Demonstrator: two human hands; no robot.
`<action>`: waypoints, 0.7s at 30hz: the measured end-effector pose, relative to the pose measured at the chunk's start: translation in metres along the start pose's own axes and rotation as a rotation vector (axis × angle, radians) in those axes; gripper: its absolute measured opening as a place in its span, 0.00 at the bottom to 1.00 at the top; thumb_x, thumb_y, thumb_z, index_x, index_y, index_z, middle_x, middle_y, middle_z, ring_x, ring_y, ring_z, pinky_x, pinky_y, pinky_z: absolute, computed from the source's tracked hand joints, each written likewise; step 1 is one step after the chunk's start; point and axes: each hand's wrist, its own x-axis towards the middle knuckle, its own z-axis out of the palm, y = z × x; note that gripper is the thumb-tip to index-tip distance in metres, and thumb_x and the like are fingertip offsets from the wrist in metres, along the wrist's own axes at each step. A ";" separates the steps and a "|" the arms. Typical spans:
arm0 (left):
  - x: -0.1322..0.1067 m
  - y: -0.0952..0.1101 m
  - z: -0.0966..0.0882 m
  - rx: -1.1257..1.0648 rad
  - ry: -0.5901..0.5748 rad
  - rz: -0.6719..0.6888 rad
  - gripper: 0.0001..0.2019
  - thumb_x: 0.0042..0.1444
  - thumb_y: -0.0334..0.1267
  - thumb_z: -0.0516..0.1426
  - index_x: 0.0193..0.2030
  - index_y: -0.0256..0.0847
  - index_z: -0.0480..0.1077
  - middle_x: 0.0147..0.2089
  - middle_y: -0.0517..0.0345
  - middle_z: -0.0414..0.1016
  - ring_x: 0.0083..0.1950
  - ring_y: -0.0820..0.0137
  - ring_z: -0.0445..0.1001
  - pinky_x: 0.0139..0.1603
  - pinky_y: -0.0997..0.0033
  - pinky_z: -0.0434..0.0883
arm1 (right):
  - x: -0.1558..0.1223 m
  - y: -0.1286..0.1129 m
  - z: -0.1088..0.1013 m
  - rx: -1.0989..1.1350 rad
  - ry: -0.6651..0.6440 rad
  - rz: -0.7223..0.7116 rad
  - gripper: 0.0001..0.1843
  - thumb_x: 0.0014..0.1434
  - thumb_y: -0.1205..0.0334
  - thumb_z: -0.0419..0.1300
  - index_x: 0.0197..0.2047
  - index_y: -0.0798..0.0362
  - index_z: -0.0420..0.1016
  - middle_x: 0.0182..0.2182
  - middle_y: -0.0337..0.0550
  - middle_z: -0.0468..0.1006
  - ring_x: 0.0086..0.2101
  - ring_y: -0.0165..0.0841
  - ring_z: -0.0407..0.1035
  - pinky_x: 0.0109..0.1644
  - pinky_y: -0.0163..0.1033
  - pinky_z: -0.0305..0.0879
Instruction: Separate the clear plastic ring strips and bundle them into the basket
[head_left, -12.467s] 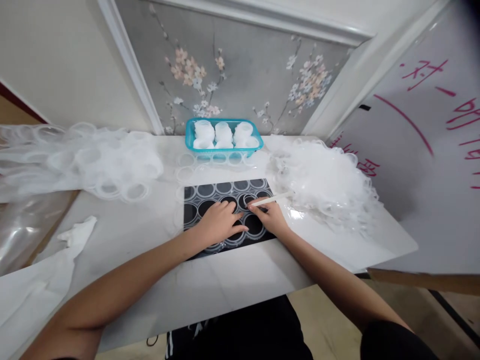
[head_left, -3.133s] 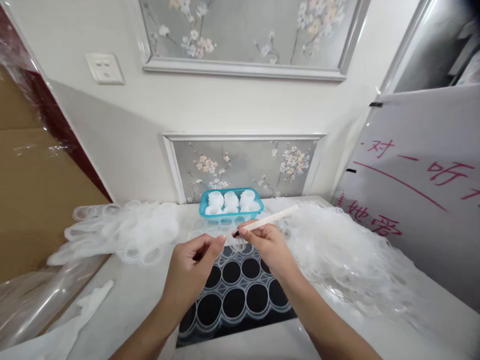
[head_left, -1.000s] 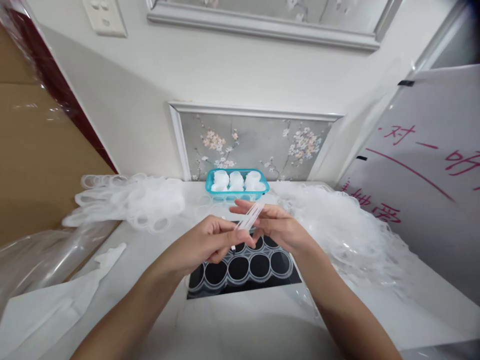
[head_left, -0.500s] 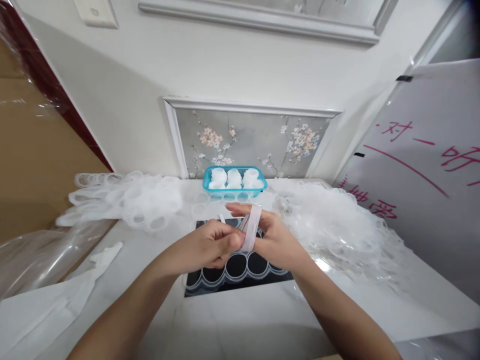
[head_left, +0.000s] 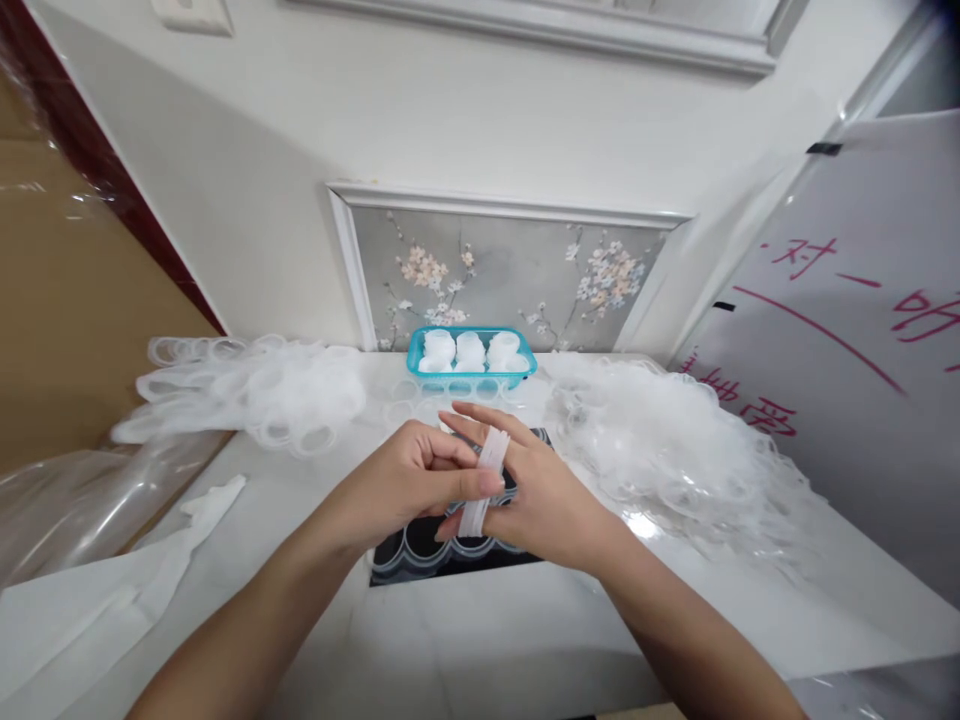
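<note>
A bundle of white rings (head_left: 493, 450) is held above the black sheet (head_left: 427, 545), clear of the counter (head_left: 420, 640). The work appears to be partway through: white stacks (head_left: 470, 347) are already set in the blue tub (head_left: 414, 354) beyond the sheet, while the bundle is not yet set down. Much seems left, since loose white loops are heaped to the left (head_left: 292, 395) and to the right (head_left: 660, 425) of the sheet. The bundle is seen nearly edge-on, its long axis slanted from upper right to lower left over the sheet, its opening turned roughly sideways; no front end can be told. Its middle is pinched by the left hand (head_left: 431, 480), and it is looped around the spread thumb and fingers of the right hand (head_left: 551, 495).
</note>
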 end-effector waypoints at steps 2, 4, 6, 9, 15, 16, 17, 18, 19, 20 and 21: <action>0.000 0.000 0.000 -0.001 0.015 0.011 0.12 0.51 0.44 0.62 0.24 0.37 0.75 0.17 0.58 0.67 0.17 0.76 0.62 0.18 0.77 0.55 | 0.000 0.001 0.000 -0.009 0.014 -0.001 0.42 0.47 0.65 0.66 0.64 0.39 0.59 0.62 0.40 0.62 0.63 0.45 0.53 0.63 0.55 0.57; -0.001 0.001 -0.001 0.027 0.037 0.018 0.12 0.49 0.43 0.63 0.23 0.37 0.75 0.15 0.61 0.62 0.17 0.78 0.56 0.17 0.77 0.50 | 0.001 0.003 0.000 0.006 0.039 0.006 0.40 0.48 0.64 0.65 0.64 0.39 0.59 0.63 0.41 0.61 0.62 0.46 0.55 0.63 0.56 0.57; -0.002 0.002 -0.003 0.074 0.046 0.031 0.12 0.49 0.43 0.63 0.21 0.37 0.74 0.14 0.65 0.54 0.17 0.80 0.48 0.18 0.76 0.44 | 0.001 0.006 -0.001 0.069 0.088 0.035 0.35 0.50 0.65 0.64 0.61 0.40 0.64 0.62 0.41 0.63 0.61 0.45 0.58 0.63 0.56 0.57; -0.006 0.006 -0.007 0.152 0.020 0.055 0.19 0.50 0.44 0.62 0.15 0.37 0.66 0.16 0.67 0.45 0.19 0.80 0.41 0.20 0.73 0.40 | 0.004 0.008 -0.004 0.284 0.187 0.103 0.21 0.55 0.66 0.61 0.52 0.42 0.74 0.57 0.40 0.70 0.57 0.41 0.64 0.61 0.54 0.60; -0.008 0.006 -0.010 0.331 0.009 0.076 0.20 0.52 0.45 0.61 0.15 0.38 0.66 0.18 0.64 0.46 0.21 0.78 0.43 0.21 0.72 0.42 | 0.006 0.008 -0.007 0.756 0.180 0.270 0.11 0.54 0.57 0.64 0.43 0.42 0.79 0.52 0.39 0.76 0.54 0.38 0.68 0.57 0.49 0.66; -0.008 0.004 -0.010 0.351 0.008 0.073 0.18 0.52 0.45 0.61 0.17 0.38 0.69 0.18 0.64 0.48 0.21 0.78 0.44 0.21 0.72 0.43 | 0.005 0.008 -0.006 0.795 0.131 0.272 0.14 0.53 0.56 0.65 0.45 0.42 0.78 0.53 0.39 0.75 0.53 0.38 0.69 0.57 0.49 0.67; -0.007 0.003 -0.010 0.370 0.010 0.071 0.15 0.51 0.44 0.61 0.19 0.38 0.72 0.17 0.64 0.49 0.21 0.78 0.44 0.21 0.73 0.43 | 0.005 0.007 -0.006 0.812 0.081 0.263 0.17 0.52 0.56 0.67 0.47 0.42 0.77 0.55 0.39 0.73 0.53 0.38 0.69 0.57 0.49 0.67; -0.007 0.001 -0.010 0.385 0.013 0.068 0.12 0.51 0.43 0.62 0.21 0.39 0.74 0.17 0.64 0.50 0.21 0.78 0.45 0.21 0.73 0.44 | 0.004 0.006 -0.005 0.804 0.031 0.251 0.22 0.50 0.56 0.68 0.49 0.42 0.76 0.57 0.40 0.71 0.54 0.39 0.68 0.58 0.49 0.66; -0.007 0.000 -0.010 0.393 0.011 0.064 0.09 0.50 0.41 0.62 0.24 0.39 0.76 0.17 0.64 0.52 0.21 0.78 0.46 0.20 0.74 0.45 | 0.003 0.005 -0.005 0.770 -0.015 0.237 0.26 0.48 0.57 0.69 0.52 0.41 0.74 0.59 0.41 0.68 0.55 0.39 0.67 0.58 0.49 0.66; -0.007 0.000 -0.011 0.394 0.000 0.057 0.07 0.50 0.40 0.61 0.27 0.40 0.78 0.17 0.64 0.54 0.20 0.78 0.47 0.20 0.75 0.45 | 0.002 0.003 -0.006 0.715 -0.050 0.224 0.31 0.46 0.57 0.71 0.54 0.41 0.71 0.61 0.41 0.65 0.56 0.40 0.66 0.59 0.49 0.65; -0.007 0.000 -0.011 0.388 -0.015 0.051 0.06 0.50 0.39 0.61 0.30 0.40 0.79 0.18 0.64 0.57 0.20 0.78 0.48 0.20 0.75 0.47 | 0.000 0.001 -0.006 0.647 -0.072 0.211 0.35 0.44 0.58 0.72 0.56 0.41 0.69 0.62 0.41 0.63 0.57 0.41 0.64 0.59 0.49 0.65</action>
